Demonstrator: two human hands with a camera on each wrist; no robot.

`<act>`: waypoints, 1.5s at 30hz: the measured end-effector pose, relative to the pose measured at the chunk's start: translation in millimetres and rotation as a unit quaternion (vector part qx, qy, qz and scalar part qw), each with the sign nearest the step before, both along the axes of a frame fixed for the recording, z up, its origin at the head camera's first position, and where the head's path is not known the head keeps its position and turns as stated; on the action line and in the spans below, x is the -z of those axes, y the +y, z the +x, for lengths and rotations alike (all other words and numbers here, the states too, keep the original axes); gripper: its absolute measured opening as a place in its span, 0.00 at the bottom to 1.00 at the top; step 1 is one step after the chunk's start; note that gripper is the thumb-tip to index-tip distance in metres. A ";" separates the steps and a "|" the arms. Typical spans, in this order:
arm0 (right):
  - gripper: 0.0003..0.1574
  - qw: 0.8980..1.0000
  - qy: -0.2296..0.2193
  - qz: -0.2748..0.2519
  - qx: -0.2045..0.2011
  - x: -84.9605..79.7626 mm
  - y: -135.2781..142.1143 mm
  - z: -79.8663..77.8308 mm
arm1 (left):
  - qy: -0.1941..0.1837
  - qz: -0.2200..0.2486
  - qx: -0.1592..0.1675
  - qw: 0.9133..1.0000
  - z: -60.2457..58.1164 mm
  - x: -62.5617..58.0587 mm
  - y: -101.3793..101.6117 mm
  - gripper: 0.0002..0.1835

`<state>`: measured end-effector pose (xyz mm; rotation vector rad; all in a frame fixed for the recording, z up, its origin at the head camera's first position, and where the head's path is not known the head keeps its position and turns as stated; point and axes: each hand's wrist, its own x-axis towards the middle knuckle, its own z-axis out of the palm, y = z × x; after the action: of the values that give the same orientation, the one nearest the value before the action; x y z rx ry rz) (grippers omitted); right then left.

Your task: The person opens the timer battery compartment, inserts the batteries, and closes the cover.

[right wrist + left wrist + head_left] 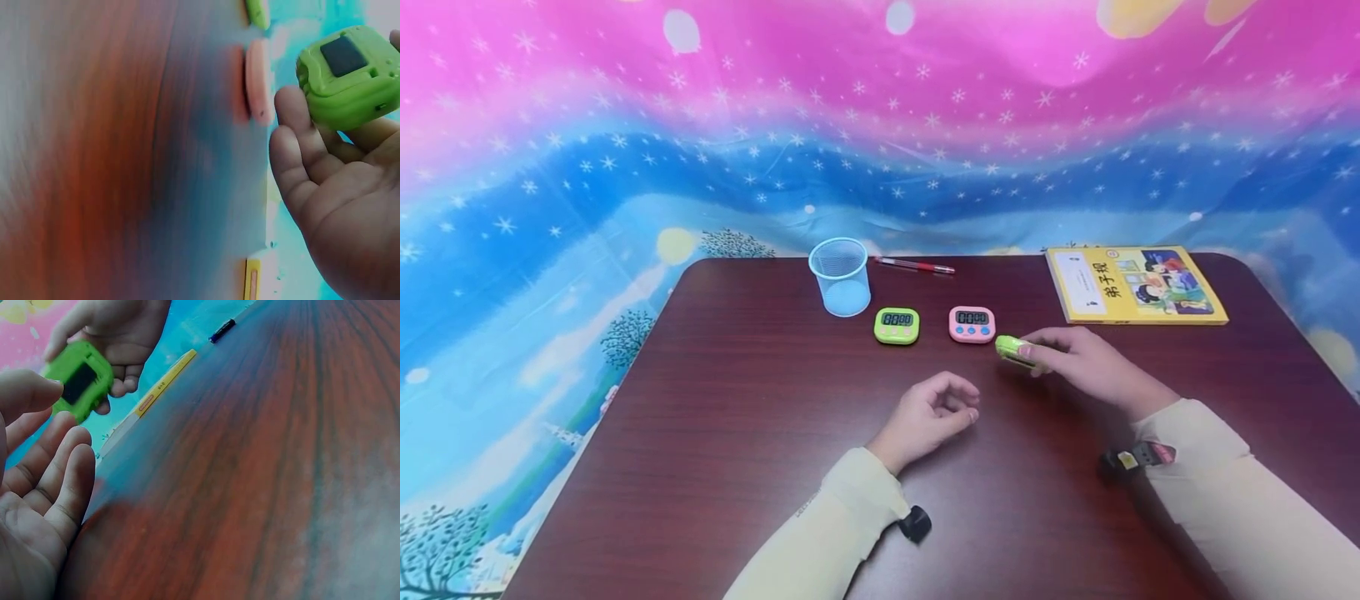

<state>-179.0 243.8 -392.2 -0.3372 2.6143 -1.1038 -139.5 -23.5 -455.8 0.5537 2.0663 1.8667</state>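
My right hand [1086,367] pinches a green digital timer [1013,350] between thumb and fingers, tilted on its edge just right of the pink timer. Its back, with a dark square patch, shows in the right wrist view [347,75]. The pink digital timer [972,325] lies face up on the table, its screen reading zeros. To its left lies a second green timer [897,326], also face up. My left hand [927,419] is nearer to me, fingers loosely bent and holding nothing.
On the dark wooden table [737,417], a light blue mesh pen cup [842,279] stands at the back, with a red pen [916,266] lying to its right. A yellow picture book [1138,285] lies at the back right. A colourful patterned cloth [880,125] hangs behind the table.
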 end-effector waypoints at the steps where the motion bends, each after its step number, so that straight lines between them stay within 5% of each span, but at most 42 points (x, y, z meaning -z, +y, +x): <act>1: 0.31 1.000 -0.008 -0.018 0.001 -0.5 -1.1 2.9 | -0.002 0.000 0.000 1.000 -0.1 0.1 0.1 0.11; 5: 0.30 0.994 -0.047 -0.094 0.014 -1.1 -6.6 14.7 | -0.001 0.008 0.003 1.000 -0.3 1.3 -0.2 0.13; 8: 0.31 0.981 -0.094 -0.172 0.011 1.7 -11.8 22.7 | 0.015 0.027 0.003 1.000 0.5 1.6 0.1 0.16; 12: 0.30 0.940 -0.162 -0.299 -0.021 8.7 -17.9 30.2 | 0.071 0.047 -0.002 0.996 1.9 0.0 2.8 0.28; 16: 0.26 0.887 -0.235 -0.394 -0.059 16.1 -21.9 34.6 | 0.129 0.035 0.006 0.991 3.3 -3.7 4.5 0.41; 19: 0.28 0.865 -0.271 -0.416 -0.073 19.9 -24.8 37.3 | 0.161 0.001 0.025 0.987 5.0 -5.6 5.3 0.45; 21: 0.29 0.861 -0.285 -0.414 -0.073 20.8 -26.4 39.1 | 0.176 -0.021 0.037 0.983 6.2 -6.4 6.0 0.45; 32: 0.34 0.879 -0.298 -0.369 -0.053 25.2 -32.9 44.1 | 0.146 -0.022 0.062 0.987 9.8 -5.7 8.6 0.42; 40: 0.43 0.932 -0.205 -0.297 -0.021 32.0 -42.4 49.6 | 0.093 0.014 0.048 0.994 8.0 -0.6 9.1 0.40; 45: 0.38 0.968 -0.122 -0.214 0.040 36.6 -48.6 56.0 | 0.065 0.029 0.045 0.996 6.2 1.3 8.5 0.40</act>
<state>-123.0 195.2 -428.8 -0.1700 2.1785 -1.6268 -133.4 -15.0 -457.1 0.7896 2.0356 1.8886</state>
